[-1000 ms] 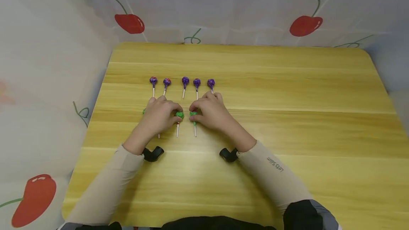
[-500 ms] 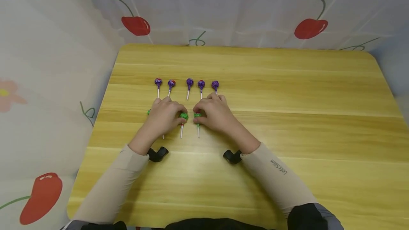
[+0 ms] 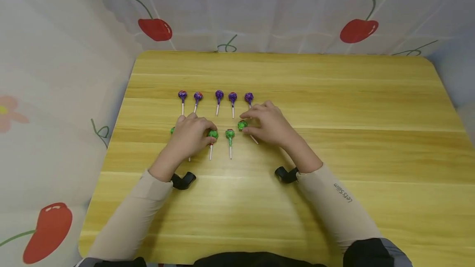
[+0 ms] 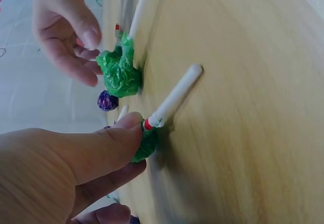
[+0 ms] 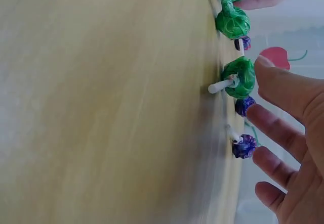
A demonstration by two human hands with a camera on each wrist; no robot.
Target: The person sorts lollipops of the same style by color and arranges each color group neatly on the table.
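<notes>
My left hand (image 3: 191, 135) pinches the head of a green-wrapped lollipop (image 3: 213, 134) between thumb and fingers, its stick pointing toward me. Beside it lies another green lollipop (image 3: 230, 134), untouched. My right hand (image 3: 272, 125) is at a third green lollipop (image 3: 242, 125), which lies slanted with its stick toward the lower right. In the right wrist view the thumb (image 5: 283, 85) is close by that candy and the fingers are spread, with a gap around it. Partly hidden behind my left hand are a green candy head (image 3: 172, 130) and a stick (image 3: 189, 159).
A row of several purple lollipops (image 3: 219, 95) lies farther back on the wooden table (image 3: 334, 135). Black wrist-worn pieces (image 3: 184, 180) sit under both forearms. A curtain (image 3: 282, 11) printed with cherries hangs behind the table's far edge.
My right hand has let go of the middle green lollipop and moved right, to the slanted green one that it had covered. My left hand stays where it was.
</notes>
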